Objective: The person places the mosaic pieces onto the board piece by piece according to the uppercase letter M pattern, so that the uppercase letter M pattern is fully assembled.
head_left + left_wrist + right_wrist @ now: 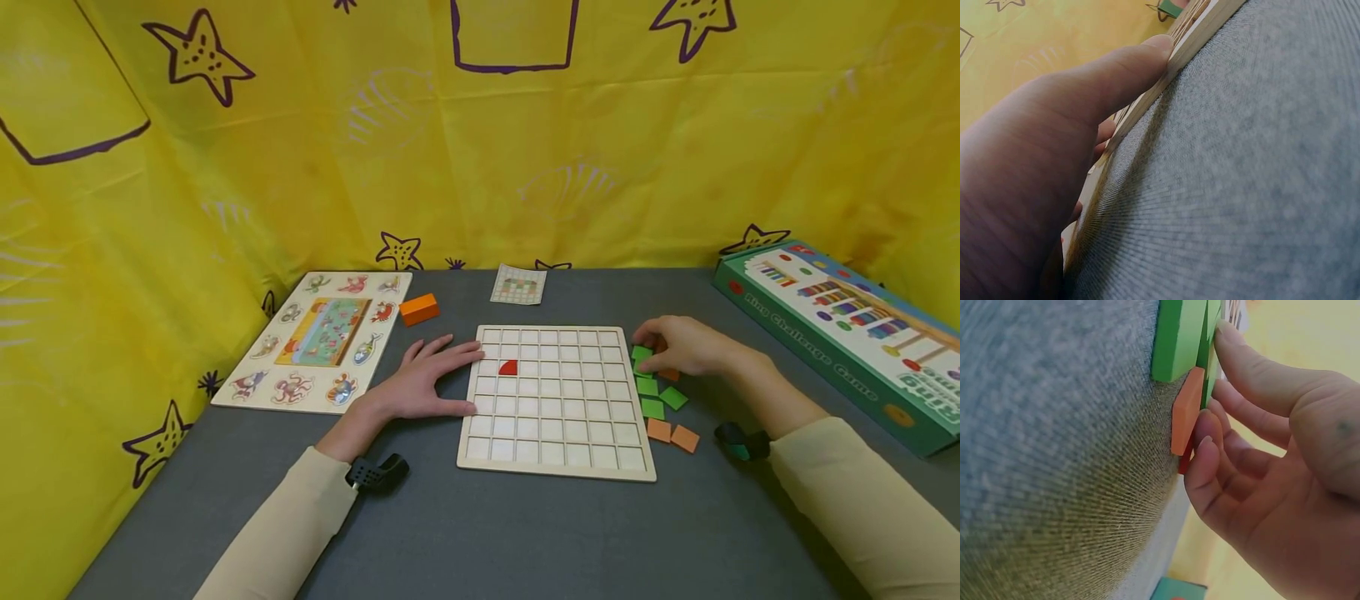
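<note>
A square wooden grid board (558,400) lies on the grey table, with a red quarter-circle tile (508,367) in one of its left-hand cells. My left hand (420,387) has its fingers spread against the board's left edge. In the left wrist view the thumb (1129,69) touches the board's rim. My right hand (686,346) is at the pile beside the board's right edge, its thumb and a finger pinching a green square tile (1209,356). More green tiles (651,408) and orange tiles (684,438) lie below it. Under the curled fingers, an orange tile (1186,415) partly covers something red.
A sea-animal puzzle board (300,396) lies at the left, with an orange block (419,309) near its corner. Behind the grid board is a small pattern card (517,284). A green game box (840,333) stands at the right. Yellow cloth (480,167) hangs behind the table.
</note>
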`<state>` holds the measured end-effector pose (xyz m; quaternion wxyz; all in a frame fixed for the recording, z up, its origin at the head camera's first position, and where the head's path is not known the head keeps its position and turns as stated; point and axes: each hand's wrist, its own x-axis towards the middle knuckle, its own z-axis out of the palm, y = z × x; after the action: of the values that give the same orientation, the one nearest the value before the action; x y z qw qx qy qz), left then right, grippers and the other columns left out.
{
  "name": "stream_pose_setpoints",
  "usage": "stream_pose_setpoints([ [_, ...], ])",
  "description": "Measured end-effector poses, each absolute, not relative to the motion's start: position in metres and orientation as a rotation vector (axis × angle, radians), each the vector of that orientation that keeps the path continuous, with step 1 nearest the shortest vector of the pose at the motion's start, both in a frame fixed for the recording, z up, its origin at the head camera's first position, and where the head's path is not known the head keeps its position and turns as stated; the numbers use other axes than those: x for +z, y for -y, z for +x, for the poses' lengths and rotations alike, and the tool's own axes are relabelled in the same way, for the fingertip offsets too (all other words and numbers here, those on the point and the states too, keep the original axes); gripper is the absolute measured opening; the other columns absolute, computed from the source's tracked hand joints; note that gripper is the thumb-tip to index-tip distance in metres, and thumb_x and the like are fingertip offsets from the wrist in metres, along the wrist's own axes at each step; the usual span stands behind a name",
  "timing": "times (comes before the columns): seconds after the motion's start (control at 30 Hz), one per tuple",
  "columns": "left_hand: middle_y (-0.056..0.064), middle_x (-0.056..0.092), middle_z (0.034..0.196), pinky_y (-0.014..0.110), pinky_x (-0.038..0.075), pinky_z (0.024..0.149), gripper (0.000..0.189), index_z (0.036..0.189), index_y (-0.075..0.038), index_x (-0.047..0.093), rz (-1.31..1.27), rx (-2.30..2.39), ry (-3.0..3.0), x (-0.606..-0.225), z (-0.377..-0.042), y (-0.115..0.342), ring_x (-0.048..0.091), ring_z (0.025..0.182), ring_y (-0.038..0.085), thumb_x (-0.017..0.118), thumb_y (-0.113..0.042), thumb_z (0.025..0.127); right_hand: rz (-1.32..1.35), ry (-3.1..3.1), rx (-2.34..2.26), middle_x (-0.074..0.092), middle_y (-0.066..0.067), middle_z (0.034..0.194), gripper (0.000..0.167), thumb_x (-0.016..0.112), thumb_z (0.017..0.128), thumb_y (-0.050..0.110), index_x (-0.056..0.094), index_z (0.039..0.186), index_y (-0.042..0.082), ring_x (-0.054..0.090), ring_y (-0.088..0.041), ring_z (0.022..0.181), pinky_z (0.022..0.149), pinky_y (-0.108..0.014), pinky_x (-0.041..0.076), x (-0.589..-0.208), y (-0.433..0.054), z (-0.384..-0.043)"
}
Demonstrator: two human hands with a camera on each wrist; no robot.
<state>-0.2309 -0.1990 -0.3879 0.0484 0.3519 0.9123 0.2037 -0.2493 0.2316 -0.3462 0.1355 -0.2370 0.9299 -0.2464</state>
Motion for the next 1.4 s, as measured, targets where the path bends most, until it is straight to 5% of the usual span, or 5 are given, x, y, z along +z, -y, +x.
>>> stream_pose_setpoints([
  [0.6, -0.007, 0.030, 0.163, 0.066, 0.000, 0.113, 0.085, 0.158, -0.023, 0.040, 1.062, 0.617, -2.773, -0.389, -0.231, 0.199, 0.013, 0.152, 0.035, 0.074, -0.055, 0.087, -0.707, -2.719, -0.787, 0.062, -0.003, 0.091, 0.013, 0.071, 0.095, 0.006, 0.066, 0.106, 0.000, 0.055, -0.021, 0.082, 0.074, -0.040, 0.048, -0.342, -0.229, -0.251],
  [1.4, -0.006, 0.031, 0.163, 0.067, 0.001, 0.113, 0.084, 0.157, -0.023, 0.041, 1.060, 0.621, -2.789, -0.388, -0.230, 0.199, 0.014, 0.151, 0.037, 0.074, -0.055, 0.087, -0.818, -2.579, -0.866, 0.063, -0.005, 0.100, 0.015, 0.065, 0.100, 0.008, 0.066, 0.114, 0.003, 0.056, -0.024, 0.093, 0.082, -0.042, 0.046, -0.325, -0.154, -0.257],
])
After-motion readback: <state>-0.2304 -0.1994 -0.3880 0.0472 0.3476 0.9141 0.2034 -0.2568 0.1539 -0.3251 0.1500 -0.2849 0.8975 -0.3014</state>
